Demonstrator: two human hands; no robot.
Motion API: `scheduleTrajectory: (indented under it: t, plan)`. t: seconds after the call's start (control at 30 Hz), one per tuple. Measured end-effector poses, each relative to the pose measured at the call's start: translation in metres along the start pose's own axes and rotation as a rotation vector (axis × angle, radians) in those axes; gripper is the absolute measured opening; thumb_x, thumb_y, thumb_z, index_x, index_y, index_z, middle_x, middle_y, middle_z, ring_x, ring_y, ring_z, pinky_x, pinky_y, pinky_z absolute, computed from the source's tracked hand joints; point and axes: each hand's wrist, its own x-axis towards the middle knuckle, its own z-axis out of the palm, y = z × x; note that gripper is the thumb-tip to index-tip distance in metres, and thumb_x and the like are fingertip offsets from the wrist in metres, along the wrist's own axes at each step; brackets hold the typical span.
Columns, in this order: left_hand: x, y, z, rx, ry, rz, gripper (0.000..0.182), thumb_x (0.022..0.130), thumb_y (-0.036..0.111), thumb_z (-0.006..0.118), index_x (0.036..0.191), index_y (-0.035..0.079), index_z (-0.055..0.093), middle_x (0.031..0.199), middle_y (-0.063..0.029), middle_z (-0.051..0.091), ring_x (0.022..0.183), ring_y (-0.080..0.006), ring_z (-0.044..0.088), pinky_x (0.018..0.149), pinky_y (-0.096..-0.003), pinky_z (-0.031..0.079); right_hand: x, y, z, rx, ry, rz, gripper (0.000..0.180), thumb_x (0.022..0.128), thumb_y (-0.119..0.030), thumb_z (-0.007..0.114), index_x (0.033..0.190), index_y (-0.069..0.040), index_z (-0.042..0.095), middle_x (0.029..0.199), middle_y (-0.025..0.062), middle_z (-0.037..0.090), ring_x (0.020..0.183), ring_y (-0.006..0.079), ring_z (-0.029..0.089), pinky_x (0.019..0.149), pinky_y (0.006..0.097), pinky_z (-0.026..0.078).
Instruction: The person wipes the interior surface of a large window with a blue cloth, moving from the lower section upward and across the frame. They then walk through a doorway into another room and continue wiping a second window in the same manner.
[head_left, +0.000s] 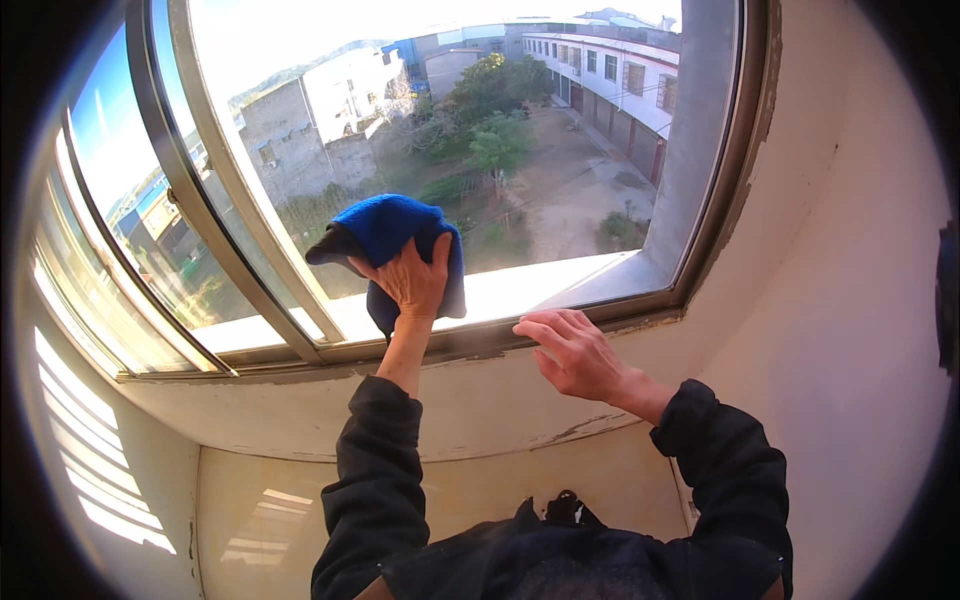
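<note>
A blue and dark cloth (390, 217) lies bunched against the lower left part of the window pane (555, 180). My left hand (412, 277) presses on it with spread fingers, gripping some of its folds. The cloth's lower edge hangs down to the bottom rail of the window frame. To the right, my right hand (574, 356) is at the lower rail (480, 337), its fingers loosely bent and nothing held in it. Whether its fingertips touch the rail cannot be told.
Sliding window frames (217, 187) stand to the left. Below the rail runs a wall ledge (480, 405) with cracked, peeling paint. A pale wall (832, 300) closes in on the right, and a dark object (948, 298) sits at the far right edge. Outside are trees and buildings.
</note>
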Motion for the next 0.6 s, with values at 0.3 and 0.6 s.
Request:
scheduleTrajectory:
  t: [0.3,0.6]
  plan:
    - [0.000,0.124,0.040,-0.245,-0.191,0.704,0.047,0.084,0.049,0.064,0.122,0.022,0.067,0.122,-0.0037,0.067,0.122,-0.0271,0.054,0.098,-0.0619,0.039,0.019,0.071,-0.013,0.100,0.370,0.147,0.055,0.087,-0.007,0.065,0.139,-0.002,0.047,0.146,0.0217,0.044,0.138,0.0420,0.041,0.113,0.0482,0.035]
    - [0.115,0.004,-0.046,0.439,0.122,0.168,0.089,0.084,0.070,0.059,0.142,0.004,0.052,0.149,-0.0247,0.044,0.138,-0.0395,0.040,0.113,-0.0564,0.024,0.014,0.094,-0.039,-0.139,0.201,0.066,0.061,0.080,-0.003,0.066,0.139,-0.008,0.054,0.152,0.0175,0.040,0.144,0.0412,0.034,0.114,0.0545,0.033]
